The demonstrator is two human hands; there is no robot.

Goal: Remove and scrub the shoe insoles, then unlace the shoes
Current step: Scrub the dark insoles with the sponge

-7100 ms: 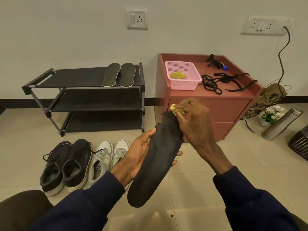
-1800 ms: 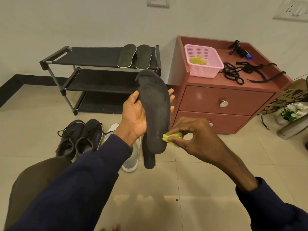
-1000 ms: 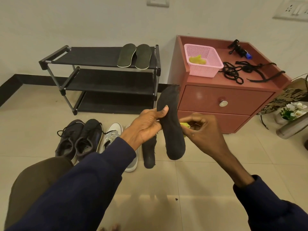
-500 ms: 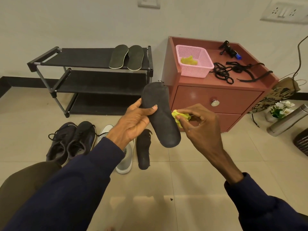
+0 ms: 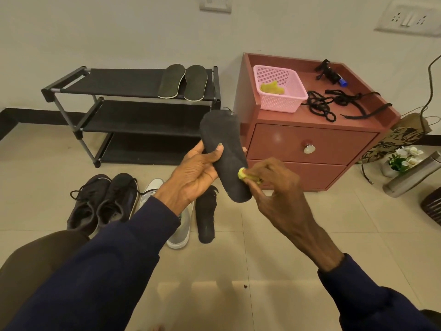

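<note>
My left hand [image 5: 194,172] grips a black insole [image 5: 224,151] by its middle, thumb across the front, and holds it upright in front of me. My right hand [image 5: 274,185] pinches a small yellow-green scrub pad [image 5: 243,174] and presses it against the insole's lower right edge. A second black insole [image 5: 206,217] lies on the floor below. Left of it stand a pair of black laced shoes [image 5: 102,199] and a pair of white shoes [image 5: 177,231], partly hidden by my left arm. Two more insoles [image 5: 182,82] lie on the rack's top shelf.
A black three-shelf shoe rack [image 5: 133,115] stands against the wall. Beside it a red bedside cabinet [image 5: 307,149] carries a pink basket [image 5: 279,91] with a yellow cloth and loose black laces [image 5: 338,103]. A steel flask [image 5: 412,175], flowers and a bag sit at the right.
The pad has slid down the insole's right edge towards its lower end. My left hand has kept its grip, and the insole has tilted a little.
</note>
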